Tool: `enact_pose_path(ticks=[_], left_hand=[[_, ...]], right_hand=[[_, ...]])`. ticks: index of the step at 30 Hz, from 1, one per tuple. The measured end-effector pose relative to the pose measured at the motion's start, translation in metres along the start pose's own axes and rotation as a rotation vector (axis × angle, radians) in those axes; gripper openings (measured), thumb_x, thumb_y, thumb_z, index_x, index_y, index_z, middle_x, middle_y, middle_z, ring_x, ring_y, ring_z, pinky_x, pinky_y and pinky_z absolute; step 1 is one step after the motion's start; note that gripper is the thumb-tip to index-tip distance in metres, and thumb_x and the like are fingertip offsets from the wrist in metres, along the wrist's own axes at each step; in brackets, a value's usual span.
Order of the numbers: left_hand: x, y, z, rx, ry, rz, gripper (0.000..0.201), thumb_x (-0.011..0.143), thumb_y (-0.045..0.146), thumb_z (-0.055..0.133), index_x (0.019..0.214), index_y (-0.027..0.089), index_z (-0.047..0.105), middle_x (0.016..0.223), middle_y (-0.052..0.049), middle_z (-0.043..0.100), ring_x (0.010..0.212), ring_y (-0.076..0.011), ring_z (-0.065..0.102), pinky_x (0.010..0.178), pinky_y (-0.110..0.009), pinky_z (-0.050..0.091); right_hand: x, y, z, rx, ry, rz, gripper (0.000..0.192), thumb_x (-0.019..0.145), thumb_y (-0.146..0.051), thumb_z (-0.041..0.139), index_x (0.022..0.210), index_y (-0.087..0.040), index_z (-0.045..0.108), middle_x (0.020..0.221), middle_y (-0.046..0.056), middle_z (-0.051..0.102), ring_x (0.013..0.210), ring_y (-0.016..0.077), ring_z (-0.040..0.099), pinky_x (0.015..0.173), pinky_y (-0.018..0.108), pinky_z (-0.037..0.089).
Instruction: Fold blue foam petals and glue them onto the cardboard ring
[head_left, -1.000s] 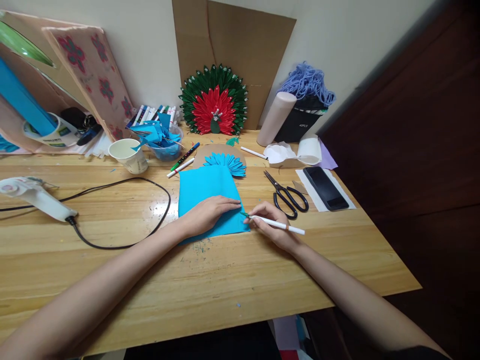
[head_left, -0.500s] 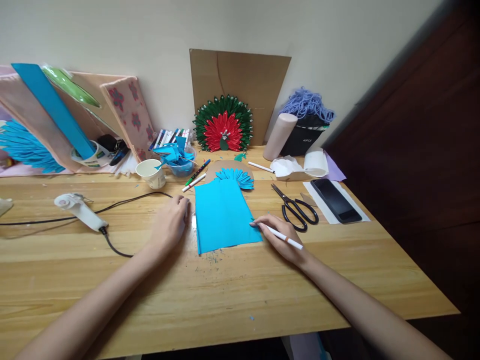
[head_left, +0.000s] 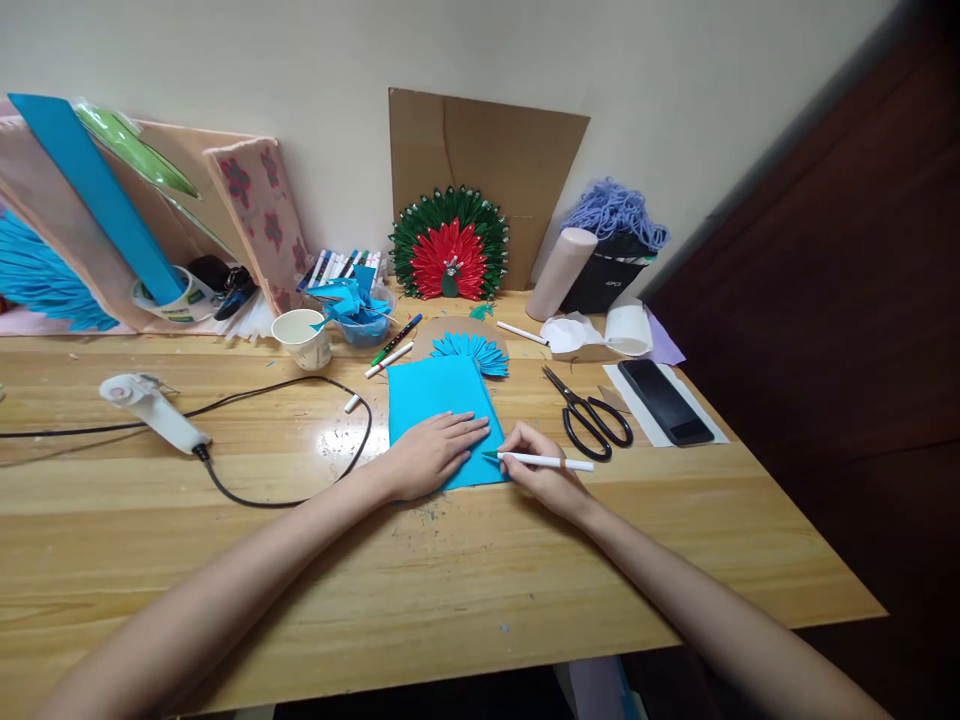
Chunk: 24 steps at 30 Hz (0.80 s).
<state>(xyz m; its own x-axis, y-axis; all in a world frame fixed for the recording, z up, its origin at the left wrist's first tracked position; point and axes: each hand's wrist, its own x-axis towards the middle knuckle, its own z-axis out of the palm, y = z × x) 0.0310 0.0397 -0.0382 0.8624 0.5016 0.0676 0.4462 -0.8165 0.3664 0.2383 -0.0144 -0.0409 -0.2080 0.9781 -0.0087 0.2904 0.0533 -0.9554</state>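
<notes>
A blue paper sheet (head_left: 431,392) lies flat on the wooden table (head_left: 480,570). My left hand (head_left: 435,452) presses flat on its near half, fingers spread. My right hand (head_left: 541,470) grips a white marker (head_left: 547,462) with a green tip that touches the sheet's right edge beside my left fingertips. A blue pleated paper fan (head_left: 471,350) on a cardboard piece lies just behind the sheet.
Black scissors (head_left: 590,413) and a phone (head_left: 665,400) lie to the right. A glue gun (head_left: 154,410) with a black cord (head_left: 315,480) is on the left. A paper cup (head_left: 302,338), a bowl of blue scraps (head_left: 352,305), markers and a red-green paper ornament (head_left: 448,245) stand at the back.
My left hand came back from the table left of the sheet and now presses on it. The marker tip is at the sheet's edge again. A small white cap now lies left of the sheet.
</notes>
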Motion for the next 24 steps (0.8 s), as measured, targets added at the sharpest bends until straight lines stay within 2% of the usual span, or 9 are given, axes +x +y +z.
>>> enact_pose_path(ticks=[3, 9, 13, 18, 24], left_hand=[[-0.0011, -0.0019, 0.0014, -0.017, -0.01, 0.003, 0.045, 0.094, 0.033, 0.026, 0.138, 0.024, 0.032, 0.145, -0.001, 0.032, 0.134, -0.019, 0.027, 0.109, -0.039, 0.023], [-0.0004, -0.0017, 0.0017, -0.025, -0.023, 0.001, 0.045, 0.095, 0.033, 0.025, 0.138, 0.023, 0.032, 0.146, 0.001, 0.03, 0.135, -0.0179, 0.025, 0.11, -0.037, 0.02], [-0.0014, -0.0017, 0.0009, -0.024, -0.02, 0.008, 0.046, 0.095, 0.033, 0.024, 0.139, 0.021, 0.031, 0.146, 0.0, 0.03, 0.135, -0.0163, 0.023, 0.111, -0.035, 0.018], [-0.0017, -0.0021, 0.0014, -0.017, -0.023, 0.006, 0.045, 0.095, 0.033, 0.024, 0.138, 0.021, 0.031, 0.146, 0.0, 0.029, 0.135, -0.0163, 0.023, 0.111, -0.034, 0.018], [-0.0005, -0.0024, 0.0021, -0.022, -0.023, 0.005, 0.045, 0.095, 0.033, 0.025, 0.139, 0.022, 0.03, 0.146, 0.0, 0.029, 0.134, -0.0171, 0.025, 0.11, -0.036, 0.019]], right_hand=[[0.0001, 0.0051, 0.0025, -0.104, 0.021, 0.022, 0.008, 0.08, -0.025, 0.052, 0.075, -0.02, 0.048, 0.069, -0.001, 0.057, 0.063, 0.0129, 0.052, 0.057, 0.024, 0.04], [-0.0032, -0.0016, 0.0021, -0.252, 0.002, 0.01, 0.007, 0.081, -0.023, 0.05, 0.075, -0.02, 0.046, 0.067, -0.003, 0.052, 0.059, 0.0113, 0.045, 0.054, 0.023, 0.034], [-0.0045, -0.0017, 0.0012, -0.241, -0.058, -0.003, 0.005, 0.081, -0.022, 0.05, 0.077, -0.02, 0.046, 0.069, -0.002, 0.053, 0.059, 0.0114, 0.044, 0.054, 0.023, 0.033], [-0.0042, -0.0022, 0.0013, -0.268, -0.009, -0.005, 0.008, 0.082, -0.023, 0.049, 0.075, -0.02, 0.045, 0.068, -0.002, 0.052, 0.06, 0.0116, 0.045, 0.055, 0.023, 0.034], [-0.0053, -0.0028, 0.0, -0.263, -0.114, -0.057, 0.003, 0.078, -0.02, 0.05, 0.077, -0.02, 0.047, 0.07, -0.001, 0.054, 0.06, 0.0115, 0.046, 0.055, 0.022, 0.035]])
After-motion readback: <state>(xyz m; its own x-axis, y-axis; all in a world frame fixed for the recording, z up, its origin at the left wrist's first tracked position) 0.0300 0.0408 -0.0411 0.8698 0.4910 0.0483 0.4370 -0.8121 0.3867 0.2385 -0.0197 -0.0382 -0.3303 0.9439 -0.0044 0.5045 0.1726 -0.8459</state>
